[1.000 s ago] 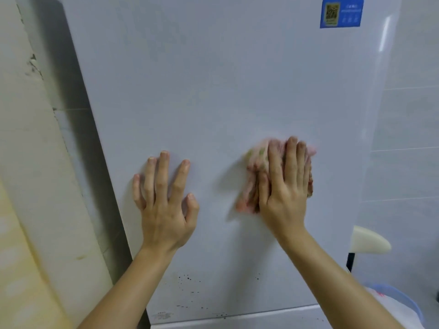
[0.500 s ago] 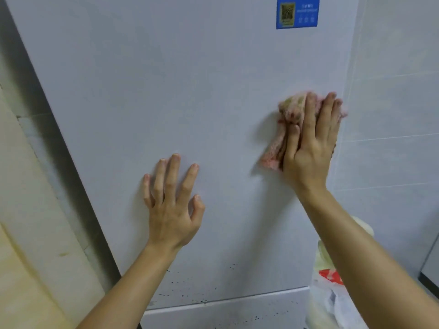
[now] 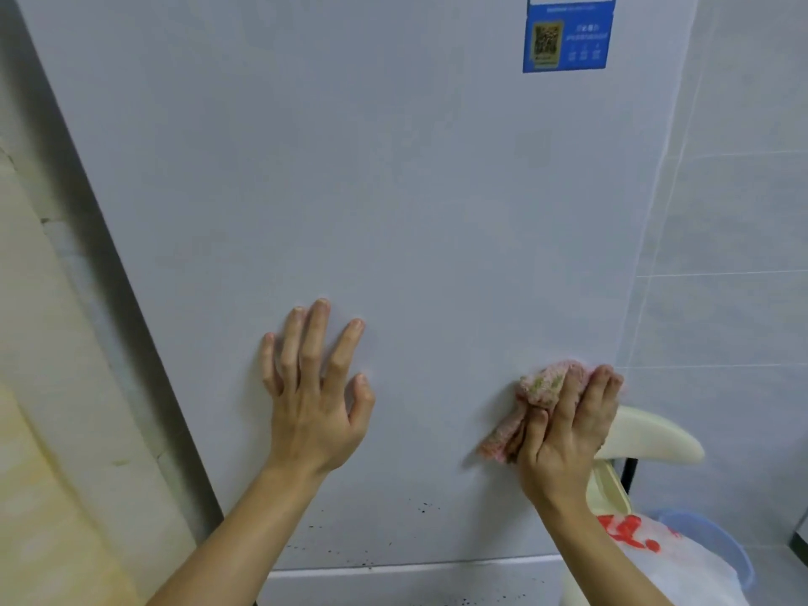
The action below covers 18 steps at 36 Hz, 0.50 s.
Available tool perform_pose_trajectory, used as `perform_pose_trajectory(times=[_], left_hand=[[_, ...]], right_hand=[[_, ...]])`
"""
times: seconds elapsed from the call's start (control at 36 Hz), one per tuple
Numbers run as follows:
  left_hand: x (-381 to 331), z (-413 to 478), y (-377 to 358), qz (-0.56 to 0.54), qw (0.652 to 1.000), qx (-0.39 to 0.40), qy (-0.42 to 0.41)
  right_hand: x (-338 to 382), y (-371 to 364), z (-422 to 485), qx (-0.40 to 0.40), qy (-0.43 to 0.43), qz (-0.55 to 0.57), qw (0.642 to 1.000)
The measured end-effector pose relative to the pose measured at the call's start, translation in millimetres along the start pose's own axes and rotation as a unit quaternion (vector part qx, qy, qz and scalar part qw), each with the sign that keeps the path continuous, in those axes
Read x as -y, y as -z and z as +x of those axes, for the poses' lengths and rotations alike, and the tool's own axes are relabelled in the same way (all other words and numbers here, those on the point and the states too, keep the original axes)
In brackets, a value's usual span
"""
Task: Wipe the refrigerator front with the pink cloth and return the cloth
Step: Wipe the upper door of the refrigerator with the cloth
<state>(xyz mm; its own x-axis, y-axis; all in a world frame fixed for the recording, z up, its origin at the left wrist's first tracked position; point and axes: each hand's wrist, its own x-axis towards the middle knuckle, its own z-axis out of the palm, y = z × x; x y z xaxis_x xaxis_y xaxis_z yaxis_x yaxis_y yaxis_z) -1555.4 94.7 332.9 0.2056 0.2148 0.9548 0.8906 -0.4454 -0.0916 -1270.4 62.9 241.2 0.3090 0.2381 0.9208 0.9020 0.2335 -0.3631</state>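
Right hand [image 3: 564, 435] presses the bunched pink cloth [image 3: 531, 404] with straight fingers against the refrigerator front [image 3: 371, 190] near its right edge, while left hand [image 3: 315, 387] rests flat, fingers spread.

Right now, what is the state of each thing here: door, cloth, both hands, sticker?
refrigerator door: closed, black specks near its lower edge
pink cloth: bunched, pressed against the door near its right edge
right hand: straight fingers press the cloth
left hand: flat on the door, fingers spread, holds nothing
blue sticker: stuck flat, upper right of the door
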Motion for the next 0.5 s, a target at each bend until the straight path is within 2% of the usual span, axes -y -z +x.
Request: perform_pose_trajectory(times=[0.14, 0.36, 0.5], left_hand=[[6, 1, 6, 0.002, 1.000, 0.012, -0.009], [43, 15, 17, -0.005, 1.000, 0.004, -0.009], [71, 23, 26, -0.010, 1.000, -0.017, 0.008]], right_hand=[[33, -4, 54, -0.032, 0.001, 0.010, 0.999], [136, -28, 138, -0.114, -0.035, 0.022, 0.993], [199, -46, 160, -0.125, -0.006, 0.009, 0.992]])
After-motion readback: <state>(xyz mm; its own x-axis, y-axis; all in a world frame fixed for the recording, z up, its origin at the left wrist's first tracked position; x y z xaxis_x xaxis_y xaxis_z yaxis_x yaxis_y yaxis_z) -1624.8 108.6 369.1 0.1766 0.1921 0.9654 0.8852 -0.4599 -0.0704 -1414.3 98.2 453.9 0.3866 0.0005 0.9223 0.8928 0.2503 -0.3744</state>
